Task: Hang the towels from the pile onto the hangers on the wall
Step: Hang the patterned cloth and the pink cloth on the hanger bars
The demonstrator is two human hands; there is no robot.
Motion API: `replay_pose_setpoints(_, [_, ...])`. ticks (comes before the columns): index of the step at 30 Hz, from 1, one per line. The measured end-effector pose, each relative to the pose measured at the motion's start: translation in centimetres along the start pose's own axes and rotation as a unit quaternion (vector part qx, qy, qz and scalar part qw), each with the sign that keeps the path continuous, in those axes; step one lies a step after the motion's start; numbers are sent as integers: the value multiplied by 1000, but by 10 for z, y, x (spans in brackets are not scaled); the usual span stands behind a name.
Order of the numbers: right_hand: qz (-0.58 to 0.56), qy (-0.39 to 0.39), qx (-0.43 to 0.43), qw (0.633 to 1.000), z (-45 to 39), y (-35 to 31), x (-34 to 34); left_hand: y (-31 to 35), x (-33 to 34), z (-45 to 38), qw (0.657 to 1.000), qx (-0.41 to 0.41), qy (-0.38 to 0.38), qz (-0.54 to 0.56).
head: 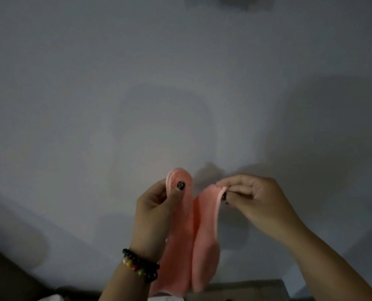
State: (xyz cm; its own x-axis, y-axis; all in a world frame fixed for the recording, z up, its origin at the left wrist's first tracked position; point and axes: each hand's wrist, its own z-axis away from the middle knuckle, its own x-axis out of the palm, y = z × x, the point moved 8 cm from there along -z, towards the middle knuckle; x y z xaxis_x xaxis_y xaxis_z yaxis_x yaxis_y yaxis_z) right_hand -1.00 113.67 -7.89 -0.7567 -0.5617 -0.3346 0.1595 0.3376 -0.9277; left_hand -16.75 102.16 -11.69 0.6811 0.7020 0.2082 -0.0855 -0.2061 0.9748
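A pink towel (204, 240) hangs in front of a plain grey-white wall (137, 94), held up by both hands. My left hand (157, 211) pinches its upper left edge, thumb on the front of the cloth. My right hand (256, 198) pinches the upper right edge between thumb and fingertips. The cloth sags into a fold between the two hands and drops toward the bottom of the view. No hanger shows clearly; a dark blurred shape (246, 3) sits at the top edge of the wall.
A beaded bracelet (140, 265) circles my left wrist. A dark surface (5, 276) fills the lower left corner, and a grey-brown ledge (246, 288) runs along the bottom right. Something white (50, 297) shows at the bottom edge.
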Motion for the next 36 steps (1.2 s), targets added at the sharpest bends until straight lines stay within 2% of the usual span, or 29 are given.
replay_pose_setpoints(4, [111,18,-91,989,2,-25,6,4,-3,6,1000,19,3,19])
replay_pose_setpoints(6, [121,20,-120,985,0,-33,12,9,-7,6,999,29,-13,7])
replay_pose_setpoints(10, [-35,-108,-63,992,-11,-38,40,28,-17,-1,997,64,-34,-39])
replay_pose_setpoints(12, [-71,-133,-54,987,-15,-47,52,38,-23,-4,994,79,-44,-54])
replay_pose_setpoints(17, [10,-51,-120,991,-23,-77,63,59,-33,-8,990,90,-96,-56])
replay_pose_setpoints(22, [29,-70,-151,986,-23,-106,76,78,-41,-11,984,112,-122,-68])
replay_pose_setpoints(26, [-16,-87,-137,987,-21,-114,82,85,-44,-13,980,131,-128,-77])
replay_pose_setpoints(30, [-61,-31,-120,990,-18,-110,78,88,-37,-11,977,142,-151,-41])
replay_pose_setpoints(32, [-64,0,-103,993,-17,-105,75,89,-37,-12,979,141,-147,-8])
replay_pose_setpoints(36, [-31,-10,-70,997,-16,-97,75,86,-42,-14,981,141,-129,42])
